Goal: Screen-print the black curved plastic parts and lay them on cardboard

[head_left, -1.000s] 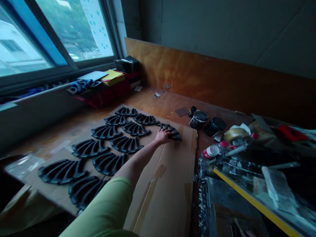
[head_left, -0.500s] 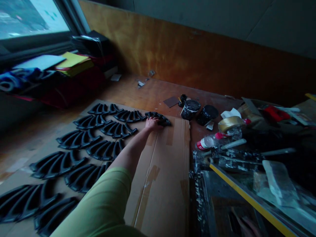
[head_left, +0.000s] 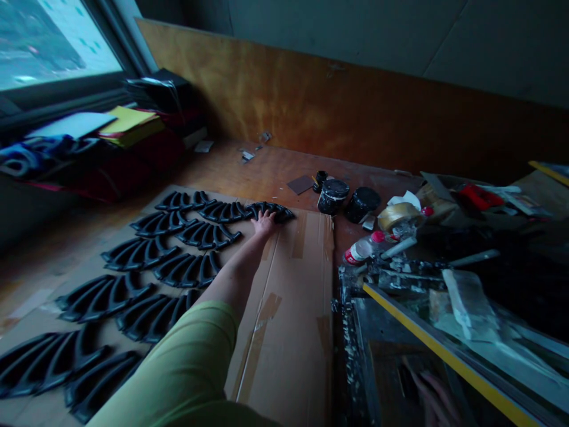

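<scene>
My left hand (head_left: pixel 265 223) reaches far across the cardboard sheet (head_left: pixel 302 284), fingers spread and resting on the near edge of a black fan-shaped ribbed piece (head_left: pixel 281 213). That piece lies at the end of the far row, close against a similar fan-shaped piece (head_left: pixel 223 210). More such black pieces (head_left: pixel 186 268) lie in rows to the left, down to the near edge of view. In the dark lower right, my right hand (head_left: pixel 433 391) has its fingers bent beside a dark flat object (head_left: pixel 406 379) whose kind I cannot make out.
Two black-smeared tubs (head_left: pixel 332 197) and a small black jar (head_left: pixel 320 180) stand beyond the cardboard. On the right are a red-capped bottle (head_left: pixel 361 250), a tape roll (head_left: pixel 398 216) and a long yellow-edged bar (head_left: pixel 440 350). Folded stacks (head_left: pixel 128 126) sit by the window.
My left hand has shifted slightly left, its fingers now more spread on the black piece, which sits a little closer to its neighbour. The view has turned slightly right.
</scene>
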The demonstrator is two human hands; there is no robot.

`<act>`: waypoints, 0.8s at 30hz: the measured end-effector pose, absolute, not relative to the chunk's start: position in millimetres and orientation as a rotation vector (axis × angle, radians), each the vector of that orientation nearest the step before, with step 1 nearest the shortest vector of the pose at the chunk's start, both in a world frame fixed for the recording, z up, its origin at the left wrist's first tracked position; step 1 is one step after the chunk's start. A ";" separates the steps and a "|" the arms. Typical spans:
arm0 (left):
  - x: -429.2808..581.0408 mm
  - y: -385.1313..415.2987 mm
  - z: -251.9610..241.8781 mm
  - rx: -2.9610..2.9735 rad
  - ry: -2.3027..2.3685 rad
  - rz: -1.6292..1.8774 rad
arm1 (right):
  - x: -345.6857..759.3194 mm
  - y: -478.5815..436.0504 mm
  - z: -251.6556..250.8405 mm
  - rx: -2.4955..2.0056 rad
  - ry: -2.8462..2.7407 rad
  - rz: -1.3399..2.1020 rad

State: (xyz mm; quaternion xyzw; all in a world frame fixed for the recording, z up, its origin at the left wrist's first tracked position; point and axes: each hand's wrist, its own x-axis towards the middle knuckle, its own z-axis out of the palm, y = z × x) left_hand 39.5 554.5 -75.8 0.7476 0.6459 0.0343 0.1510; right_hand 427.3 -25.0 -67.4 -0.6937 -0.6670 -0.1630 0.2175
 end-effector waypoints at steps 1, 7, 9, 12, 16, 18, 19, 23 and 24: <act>39.5 548.2 -74.2 2.167 1.847 0.103 | 425.8 -24.8 -68.0 -1.943 -1.827 -0.449; 37.7 473.5 -61.8 2.299 1.725 0.147 | 413.7 -18.9 -68.5 -1.974 -1.772 -0.420; 38.8 438.2 -56.6 2.295 1.652 0.163 | 411.0 -15.7 -65.9 -1.968 -1.766 -0.387; 42.9 381.9 -44.9 2.265 1.549 0.248 | 408.8 -11.1 -60.6 -1.931 -1.773 -0.297; 58.8 306.5 -11.7 2.220 1.437 0.507 | 408.7 -6.7 -54.1 -1.862 -1.828 -0.182; 75.1 267.7 17.6 2.212 1.378 0.691 | 409.3 -5.2 -50.9 -1.826 -1.870 -0.140; 85.5 247.1 35.9 2.216 1.355 0.797 | 409.5 -4.6 -49.1 -1.808 -1.888 -0.125; 132.5 152.7 125.6 2.295 1.224 1.330 | 410.8 -2.0 -41.3 -1.741 -1.946 -0.078; 141.9 127.0 148.3 2.317 1.152 1.464 | 411.3 -1.2 -39.7 -1.729 -1.956 -0.062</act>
